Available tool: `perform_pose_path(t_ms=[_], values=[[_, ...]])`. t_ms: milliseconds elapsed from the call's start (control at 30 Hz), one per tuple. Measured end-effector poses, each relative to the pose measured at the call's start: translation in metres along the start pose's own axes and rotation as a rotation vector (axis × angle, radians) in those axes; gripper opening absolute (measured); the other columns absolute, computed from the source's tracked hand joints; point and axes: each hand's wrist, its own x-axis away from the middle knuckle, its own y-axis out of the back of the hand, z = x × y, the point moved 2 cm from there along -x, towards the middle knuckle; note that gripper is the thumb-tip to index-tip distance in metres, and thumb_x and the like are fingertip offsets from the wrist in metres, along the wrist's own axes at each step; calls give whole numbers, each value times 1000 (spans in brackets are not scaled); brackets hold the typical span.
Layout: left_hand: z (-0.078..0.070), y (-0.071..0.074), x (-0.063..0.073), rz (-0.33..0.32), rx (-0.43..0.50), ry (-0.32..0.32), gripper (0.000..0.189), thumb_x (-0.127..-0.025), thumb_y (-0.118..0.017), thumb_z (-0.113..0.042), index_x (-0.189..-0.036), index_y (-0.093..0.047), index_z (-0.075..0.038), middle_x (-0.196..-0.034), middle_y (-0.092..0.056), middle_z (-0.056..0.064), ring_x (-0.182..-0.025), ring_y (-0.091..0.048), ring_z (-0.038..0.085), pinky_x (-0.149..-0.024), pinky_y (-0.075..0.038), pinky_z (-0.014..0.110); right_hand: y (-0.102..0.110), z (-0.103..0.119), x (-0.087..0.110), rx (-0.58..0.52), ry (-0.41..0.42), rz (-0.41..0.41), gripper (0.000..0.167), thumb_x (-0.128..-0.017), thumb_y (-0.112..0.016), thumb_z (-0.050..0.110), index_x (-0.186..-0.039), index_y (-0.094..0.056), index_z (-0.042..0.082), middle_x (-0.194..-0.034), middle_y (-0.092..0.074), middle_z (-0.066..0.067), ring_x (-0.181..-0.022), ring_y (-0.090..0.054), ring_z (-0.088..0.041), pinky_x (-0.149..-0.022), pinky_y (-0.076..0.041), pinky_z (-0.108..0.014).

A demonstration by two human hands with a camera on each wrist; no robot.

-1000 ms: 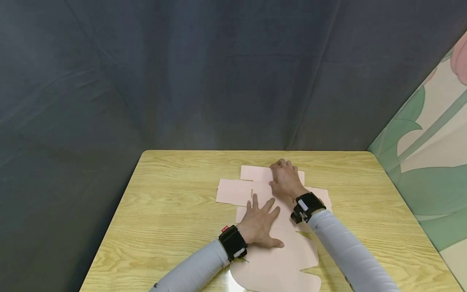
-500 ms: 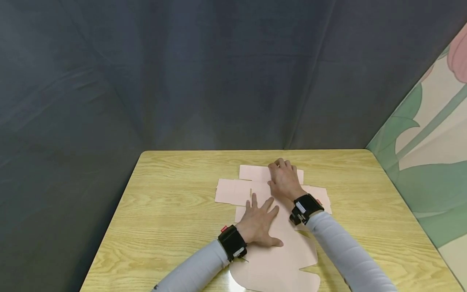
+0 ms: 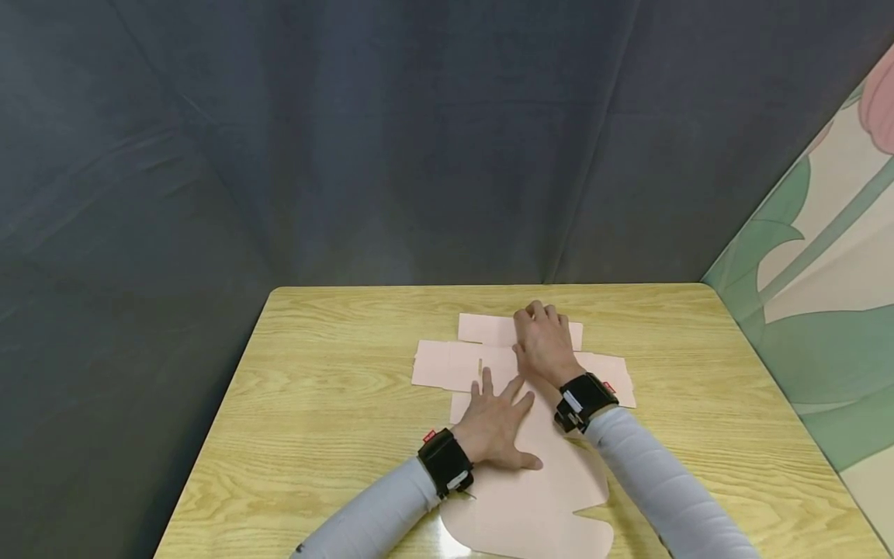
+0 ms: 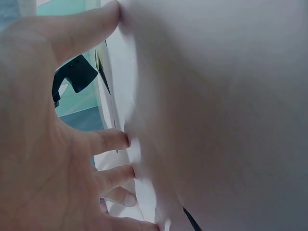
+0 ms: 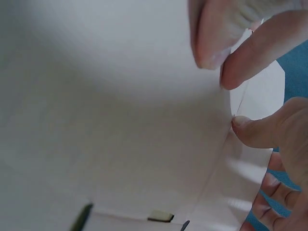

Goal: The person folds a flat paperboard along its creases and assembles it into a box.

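Note:
A pale pink, die-cut cardboard sheet (image 3: 559, 481) lies on the table with several flaps and slots. On its middle rests my left hand (image 3: 492, 431), fingers spread; the left wrist view shows its thumb and fingertips against the card. My right hand (image 3: 545, 349) is farther away, at the far flap (image 3: 485, 330). Its fingers bend over that flap's outer edge, while its thumb (image 5: 248, 130) presses at the crease in the right wrist view. Two left-hand fingers (image 5: 216, 43) also touch the card there. Part of the far flap is hidden under my right hand.
The wooden table (image 3: 335, 419) ends at a dark curtain (image 3: 419, 155) behind. A flower-patterned cloth (image 3: 831, 326) hangs along the right side. Side flaps (image 3: 436, 365) extend left and right from the sheet. Black cameras (image 3: 445, 463) are strapped to both wrists.
Both hands keep nearly the same place and pose on the cardboard sheet. The head view has only shifted slightly.

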Motion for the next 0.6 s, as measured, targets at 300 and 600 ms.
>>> perform_pose_path(t_ms=[300,600], values=[[-3,1,-1,-9,-14,0,105,-49,-29,-89,-135,-26,-29,-142,-12,3,-115,-13,56,-85,-24,62,4,-4,6,-36,7,-45,50,-67,-72,29,-111,-53,16,-108,-50,-9,-96,-43,-32,-83,-28,-51],[-2,0,-1,-14,-12,5,106,-48,-32,-88,-136,-26,-28,-142,-11,4,-115,-12,56,-85,-24,62,10,-2,8,-40,34,-86,45,-68,-71,30,-108,-55,16,-103,-55,-12,-93,-50,-31,-82,-32,-51]])
